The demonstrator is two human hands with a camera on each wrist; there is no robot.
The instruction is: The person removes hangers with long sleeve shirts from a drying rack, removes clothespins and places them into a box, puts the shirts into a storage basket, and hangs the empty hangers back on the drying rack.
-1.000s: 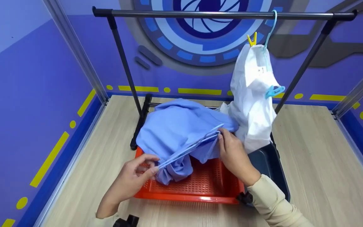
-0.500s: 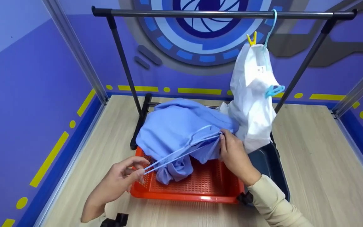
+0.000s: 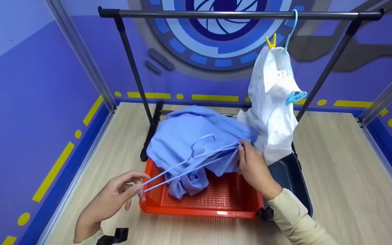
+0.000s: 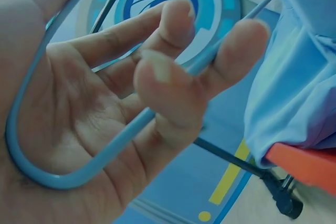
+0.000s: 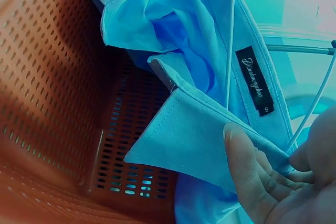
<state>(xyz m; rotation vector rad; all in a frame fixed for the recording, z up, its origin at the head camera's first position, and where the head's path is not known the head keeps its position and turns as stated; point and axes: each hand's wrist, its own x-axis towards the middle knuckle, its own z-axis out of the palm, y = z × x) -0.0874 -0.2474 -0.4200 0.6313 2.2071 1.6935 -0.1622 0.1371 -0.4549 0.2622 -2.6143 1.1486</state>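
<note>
A light-blue collared shirt [image 3: 196,124] lies bunched over the red basket [image 3: 204,212]. My left hand [image 3: 109,197] pinches one end of a thin blue clothes hanger [image 4: 115,148] between thumb and fingers; in the left wrist view the bent end loops across the palm. The hanger stretches over the shirt toward the collar [image 5: 184,135], its hook pointing up and away. My right hand [image 3: 255,166] pinches the collar edge, near the black size label [image 5: 254,80]. The hanger's far end is hidden at the collar and right fingers.
Behind stands a black clothes rack [image 3: 199,14]. A white garment [image 3: 272,112] hangs from it at the right, with a yellow clip [image 3: 271,41] and a blue clip [image 3: 296,97]. Beside the basket, a dark tray [image 3: 284,177] sits under the garment.
My left hand has drawn back to the left and slightly down, pulling the hanger outward. The hook has shifted left over the shirt. My right hand stays almost still at the collar.
</note>
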